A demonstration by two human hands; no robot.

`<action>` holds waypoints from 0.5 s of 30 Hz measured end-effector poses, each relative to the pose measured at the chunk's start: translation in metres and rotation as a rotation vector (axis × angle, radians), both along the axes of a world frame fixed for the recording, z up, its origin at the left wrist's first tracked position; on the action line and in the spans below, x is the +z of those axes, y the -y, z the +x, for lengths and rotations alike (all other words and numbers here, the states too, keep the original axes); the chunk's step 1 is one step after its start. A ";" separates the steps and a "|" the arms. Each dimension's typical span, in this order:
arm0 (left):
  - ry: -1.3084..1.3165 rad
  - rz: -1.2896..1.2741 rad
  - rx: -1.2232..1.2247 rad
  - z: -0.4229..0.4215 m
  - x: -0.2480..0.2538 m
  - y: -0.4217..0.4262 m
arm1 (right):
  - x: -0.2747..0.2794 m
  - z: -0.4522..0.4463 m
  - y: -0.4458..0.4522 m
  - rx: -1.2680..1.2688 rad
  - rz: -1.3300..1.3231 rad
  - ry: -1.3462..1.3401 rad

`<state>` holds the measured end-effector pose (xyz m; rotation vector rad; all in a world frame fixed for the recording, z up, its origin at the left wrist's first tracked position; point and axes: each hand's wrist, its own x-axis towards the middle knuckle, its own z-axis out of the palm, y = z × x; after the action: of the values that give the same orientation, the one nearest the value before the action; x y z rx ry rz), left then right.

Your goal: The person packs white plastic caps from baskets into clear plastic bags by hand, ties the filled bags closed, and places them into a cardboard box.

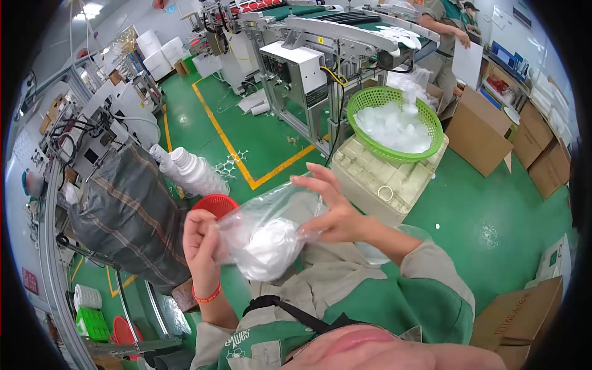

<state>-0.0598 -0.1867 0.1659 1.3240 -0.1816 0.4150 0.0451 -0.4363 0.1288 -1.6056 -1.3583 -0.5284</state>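
A clear plastic bag (246, 213) with a bunch of white round pieces (271, 243) at its bottom is held up in front of my body. My left hand (200, 240), a red band on its wrist, has its fingers curled on the bag's left edge. On the other side, my right hand (336, 213) grips the bag, thumb low by the white pieces and fingertips up near the top edge. Behind the bag a red basket (216, 203) partly shows. A green basket (394, 154) full of white translucent pieces (394, 126) stands on a cream crate (364, 179).
A dark plaid sack (132, 216) and stacks of white discs (191, 172) stand at left. Beyond is a conveyor machine (302, 74). Cardboard boxes (478, 129) line the right side, with another box (521, 320) near me. A co-worker (444, 37) holds a white sheet (467, 61).
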 end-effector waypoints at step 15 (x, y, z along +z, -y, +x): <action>0.120 0.858 -0.515 0.055 -0.076 -0.015 | -0.037 -0.015 -0.059 0.237 0.241 -0.482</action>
<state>-0.0049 -0.1713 0.0896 2.0082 -0.8507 -0.0517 0.0301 -0.3770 0.0918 -1.2500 -1.0538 -0.1380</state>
